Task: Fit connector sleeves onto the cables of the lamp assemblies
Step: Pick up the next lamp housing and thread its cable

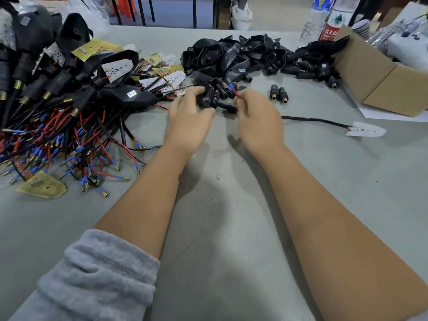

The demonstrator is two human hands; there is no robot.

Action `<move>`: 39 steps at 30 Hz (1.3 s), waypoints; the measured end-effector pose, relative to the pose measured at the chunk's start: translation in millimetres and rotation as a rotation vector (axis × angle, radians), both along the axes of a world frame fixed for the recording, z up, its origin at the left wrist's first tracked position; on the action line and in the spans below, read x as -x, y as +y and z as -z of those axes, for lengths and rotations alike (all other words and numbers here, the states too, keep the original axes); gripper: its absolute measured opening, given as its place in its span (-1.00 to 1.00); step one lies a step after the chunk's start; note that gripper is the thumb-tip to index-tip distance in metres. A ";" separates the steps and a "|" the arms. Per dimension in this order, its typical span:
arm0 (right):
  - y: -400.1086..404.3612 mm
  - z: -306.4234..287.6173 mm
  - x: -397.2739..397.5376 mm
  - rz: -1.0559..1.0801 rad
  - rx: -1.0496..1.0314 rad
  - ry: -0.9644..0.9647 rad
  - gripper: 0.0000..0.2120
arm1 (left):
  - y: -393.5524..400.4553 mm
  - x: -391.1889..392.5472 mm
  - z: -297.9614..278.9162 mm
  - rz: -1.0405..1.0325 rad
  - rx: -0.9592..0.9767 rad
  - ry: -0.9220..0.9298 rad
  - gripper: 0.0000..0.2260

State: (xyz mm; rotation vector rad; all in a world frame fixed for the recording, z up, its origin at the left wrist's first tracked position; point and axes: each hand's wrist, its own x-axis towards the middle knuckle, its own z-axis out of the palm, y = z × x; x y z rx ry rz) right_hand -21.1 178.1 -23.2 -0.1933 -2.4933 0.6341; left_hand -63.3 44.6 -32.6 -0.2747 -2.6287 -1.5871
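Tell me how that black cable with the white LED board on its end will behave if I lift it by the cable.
The black cable lies in a loose curve, so probably floppy. The LED board looks thin and flat, likely light, and would dangle and swing.

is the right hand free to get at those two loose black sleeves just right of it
Probably not yet: the right hand is pinching a red wire. The two sleeves lie close by on bare table, nothing between, so once it lets go the way looks open.

Water bottle (333, 24) label reads "农夫山" — other labels illegible.
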 end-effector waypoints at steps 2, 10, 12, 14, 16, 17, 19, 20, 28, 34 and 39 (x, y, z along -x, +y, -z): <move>2.9 -0.2 -1.0 0.005 0.222 0.016 -0.80 | 1.8 -3.3 -1.3 0.074 0.216 -0.021 -0.45; 6.7 1.2 -0.4 0.001 0.422 0.040 -0.82 | -1.1 -0.9 3.2 0.032 0.142 0.124 -0.49; 7.1 2.1 0.4 -0.014 0.428 0.037 -0.82 | -1.8 -1.9 2.7 -0.006 0.071 0.124 -0.56; 7.1 2.6 1.1 -0.033 0.419 0.033 -0.81 | -2.3 -3.2 2.1 -0.007 0.050 0.131 -0.66; 6.4 2.6 1.0 -0.051 0.405 0.039 -0.83 | -2.3 -5.4 0.0 0.015 0.116 0.189 -0.78; 5.8 2.8 0.8 -0.059 0.400 0.042 -0.86 | -2.4 -6.2 -1.0 0.025 0.165 0.230 -0.80; 4.6 3.4 0.4 -0.065 0.391 0.044 -0.92 | -2.5 -6.8 -1.5 0.002 0.252 0.291 -0.72; 4.4 4.1 0.2 -0.065 0.392 0.045 -0.92 | -2.7 -7.6 -2.0 -0.038 0.279 0.292 -0.66; 3.7 4.5 0.7 -0.084 0.406 -0.013 -0.86 | -3.8 -8.7 -4.8 -0.214 0.485 0.112 -0.47; 2.0 4.5 -1.1 -0.110 0.363 -0.032 -0.84 | -7.0 -6.5 -3.3 -0.166 0.328 0.099 -0.63; 0.1 3.9 -1.3 -0.108 0.254 -0.061 -0.86 | -8.4 -6.6 -4.5 -0.031 0.065 0.107 -0.71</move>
